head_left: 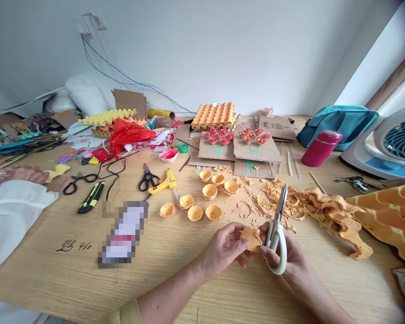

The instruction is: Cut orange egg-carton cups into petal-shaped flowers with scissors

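My left hand [222,246] pinches a small orange egg-carton cup piece [250,237] low over the wooden table [175,270]. My right hand [292,258] grips white-handled scissors [277,229], blades pointing up and away, right beside the piece. Several trimmed orange cups [202,202] lie just beyond my hands. Orange trimmings [276,198] and a torn carton strip [337,216] spread to the right.
A yellow glue gun [164,183], black scissors [147,177] and a utility knife [92,197] lie at left centre. Cardboard sheets with red paper roses [219,137], an egg tray [214,114], a maroon bottle [320,147], a fan [394,139]. Another person's sleeve [10,216] at left.
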